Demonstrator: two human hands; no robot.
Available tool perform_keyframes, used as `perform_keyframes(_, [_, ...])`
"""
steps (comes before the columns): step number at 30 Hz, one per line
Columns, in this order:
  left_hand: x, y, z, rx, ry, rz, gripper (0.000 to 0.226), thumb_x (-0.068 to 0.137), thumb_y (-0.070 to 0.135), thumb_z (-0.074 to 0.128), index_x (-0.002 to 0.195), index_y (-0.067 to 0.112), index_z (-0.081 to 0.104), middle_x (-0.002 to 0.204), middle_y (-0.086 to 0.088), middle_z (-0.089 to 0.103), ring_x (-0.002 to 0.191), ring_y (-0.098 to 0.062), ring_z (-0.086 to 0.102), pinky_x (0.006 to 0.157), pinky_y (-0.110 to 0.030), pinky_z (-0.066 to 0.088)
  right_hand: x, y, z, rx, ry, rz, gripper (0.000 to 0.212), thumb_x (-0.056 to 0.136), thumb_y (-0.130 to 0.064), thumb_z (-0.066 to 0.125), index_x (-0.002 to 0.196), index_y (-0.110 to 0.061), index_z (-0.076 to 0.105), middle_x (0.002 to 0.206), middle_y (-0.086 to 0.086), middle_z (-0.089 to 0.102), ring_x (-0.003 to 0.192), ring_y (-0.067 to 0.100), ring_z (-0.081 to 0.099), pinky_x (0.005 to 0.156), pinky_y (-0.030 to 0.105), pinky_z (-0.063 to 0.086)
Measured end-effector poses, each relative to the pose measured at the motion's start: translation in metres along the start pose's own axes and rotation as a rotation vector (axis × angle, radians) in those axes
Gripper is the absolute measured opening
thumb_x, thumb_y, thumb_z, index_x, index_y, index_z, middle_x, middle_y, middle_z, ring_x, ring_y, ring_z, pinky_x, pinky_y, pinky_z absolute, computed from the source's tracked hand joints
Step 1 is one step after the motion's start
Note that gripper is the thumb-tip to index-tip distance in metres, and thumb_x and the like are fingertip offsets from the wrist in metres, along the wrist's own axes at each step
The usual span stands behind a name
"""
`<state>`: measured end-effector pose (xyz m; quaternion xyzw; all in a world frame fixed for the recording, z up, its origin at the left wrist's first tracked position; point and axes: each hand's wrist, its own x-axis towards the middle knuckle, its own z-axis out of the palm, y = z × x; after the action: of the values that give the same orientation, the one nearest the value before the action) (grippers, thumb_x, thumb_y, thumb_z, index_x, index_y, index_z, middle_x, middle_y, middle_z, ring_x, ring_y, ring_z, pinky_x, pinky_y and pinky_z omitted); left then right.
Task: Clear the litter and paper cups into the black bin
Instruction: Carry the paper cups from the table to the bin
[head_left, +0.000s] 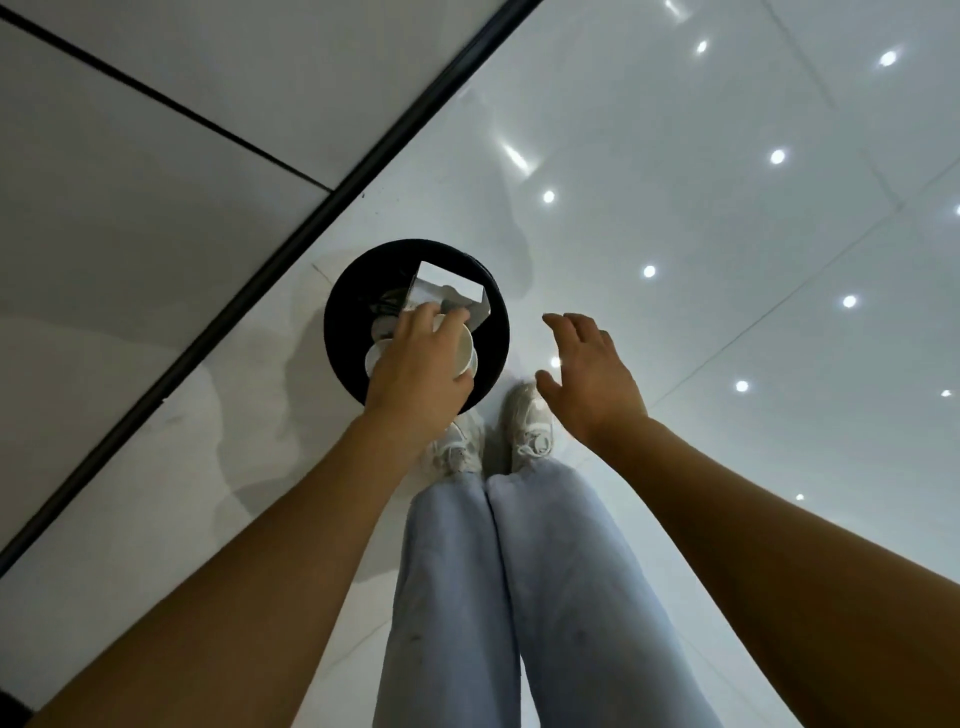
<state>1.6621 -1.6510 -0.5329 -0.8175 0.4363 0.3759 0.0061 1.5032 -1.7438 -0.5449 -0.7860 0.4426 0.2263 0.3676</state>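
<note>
While the left hand (415, 364) hangs right over the bin (493, 332), its fingers and thumb are curled round a white paper cup (462, 351), mouth tipped toward the right, gripped at the rim directly above the bin's opening. That round black bin stands on the glossy white floor (727, 234), just in front of the white shoes (527, 426) and close to the dark strip (332, 208) where floor meets wall. Down inside it there's already a white box or carton (447, 283) leaning against the far side, and another pale cup (375, 358) peeks out under the hand at the near left; some dark litter sits deeper, too shadowed to name. Over on the right, the right hand (587, 374) floats beside the bin, apart from it, fingers spread and relaxed, holding nothing. Light blue trousers (519, 597) fill the bottom of the view, and ceiling lights glint off the tiles.
</note>
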Motion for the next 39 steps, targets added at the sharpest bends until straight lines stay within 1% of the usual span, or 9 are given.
perform_keyframes(5, [0.012, -0.006, 0.030, 0.219, -0.027, 0.047, 0.062, 0.083, 0.023, 0.066, 0.138, 0.021, 0.038, 0.140, -0.007, 0.037, 0.130, -0.028, 0.029, 0.095, -0.042, 0.045, 0.006, 0.020, -0.003, 0.031, 0.042, 0.001, 0.060, 0.093, -0.022, 0.056, 0.147, -0.019, 0.029, 0.153, 0.006, 0.028, 0.134, 0.026, 0.034, 0.095, 0.040, 0.046])
perform_keyframes(9, [0.020, -0.011, 0.048, 0.327, -0.117, 0.076, 0.061, 0.085, 0.025, 0.065, 0.138, 0.021, 0.037, 0.141, -0.007, 0.035, 0.131, -0.026, 0.032, 0.097, -0.040, 0.041, 0.007, 0.032, 0.002, 0.056, 0.056, 0.019, 0.060, 0.093, -0.022, 0.056, 0.147, -0.019, 0.029, 0.153, 0.006, 0.028, 0.134, 0.026, 0.034, 0.096, 0.040, 0.046])
perform_keyframes(14, [0.018, -0.015, 0.043, 0.281, -0.171, 0.048, 0.068, 0.084, 0.025, 0.067, 0.143, 0.018, 0.033, 0.149, -0.009, 0.027, 0.137, -0.030, 0.026, 0.105, -0.046, 0.037, -0.002, 0.036, 0.002, 0.065, 0.031, 0.030, 0.060, 0.094, -0.022, 0.055, 0.148, -0.018, 0.027, 0.154, 0.007, 0.026, 0.135, 0.028, 0.033, 0.100, 0.041, 0.045])
perform_keyframes(18, [-0.010, 0.001, 0.009, 0.271, -0.133, 0.112, 0.063, 0.087, 0.026, 0.063, 0.142, 0.015, 0.035, 0.146, -0.009, 0.033, 0.136, -0.028, 0.029, 0.107, -0.043, 0.036, -0.031, 0.024, -0.012, 0.083, 0.010, 0.088, 0.060, 0.094, -0.020, 0.054, 0.148, -0.017, 0.027, 0.155, 0.008, 0.024, 0.136, 0.029, 0.032, 0.102, 0.041, 0.043])
perform_keyframes(22, [-0.056, 0.041, -0.041, 0.314, -0.111, 0.193, 0.057, 0.089, 0.026, 0.057, 0.141, 0.016, 0.036, 0.146, -0.006, 0.035, 0.135, -0.023, 0.029, 0.109, -0.035, 0.033, -0.087, 0.000, -0.047, 0.125, 0.019, 0.125, 0.059, 0.093, -0.020, 0.053, 0.147, -0.017, 0.028, 0.153, 0.008, 0.027, 0.132, 0.029, 0.034, 0.100, 0.040, 0.042])
perform_keyframes(27, [-0.127, 0.108, -0.111, 0.402, -0.085, 0.304, 0.052, 0.094, 0.028, 0.047, 0.143, 0.018, 0.032, 0.149, -0.005, 0.031, 0.138, -0.020, 0.027, 0.113, -0.032, 0.026, -0.179, -0.027, -0.110, 0.092, 0.088, 0.195, 0.055, 0.094, -0.024, 0.050, 0.146, -0.019, 0.030, 0.149, 0.006, 0.032, 0.130, 0.028, 0.037, 0.098, 0.036, 0.041])
perform_keyframes(29, [-0.148, 0.130, -0.132, 0.456, -0.094, 0.344, 0.051, 0.094, 0.028, 0.043, 0.143, 0.018, 0.030, 0.148, -0.005, 0.030, 0.138, -0.021, 0.026, 0.114, -0.033, 0.024, -0.210, -0.034, -0.129, 0.084, 0.119, 0.226, 0.055, 0.094, -0.026, 0.050, 0.145, -0.020, 0.030, 0.148, 0.006, 0.034, 0.129, 0.028, 0.038, 0.097, 0.036, 0.040])
perform_keyframes(34, [-0.215, 0.187, -0.181, 0.634, -0.069, 0.560, 0.054, 0.095, 0.028, 0.041, 0.145, 0.017, 0.025, 0.146, -0.008, 0.032, 0.138, -0.024, 0.026, 0.116, -0.039, 0.021, -0.309, -0.044, -0.169, 0.120, 0.250, 0.324, 0.055, 0.094, -0.026, 0.050, 0.145, -0.021, 0.030, 0.146, 0.005, 0.037, 0.128, 0.027, 0.039, 0.096, 0.035, 0.041])
perform_keyframes(39, [-0.271, 0.249, -0.202, 0.652, -0.087, 0.699, 0.053, 0.096, 0.026, 0.039, 0.147, 0.017, 0.024, 0.147, -0.008, 0.032, 0.139, -0.024, 0.024, 0.119, -0.038, 0.012, -0.395, -0.032, -0.187, 0.212, 0.355, 0.463, 0.055, 0.095, -0.028, 0.050, 0.146, -0.020, 0.030, 0.148, 0.005, 0.036, 0.130, 0.027, 0.039, 0.100, 0.036, 0.042])
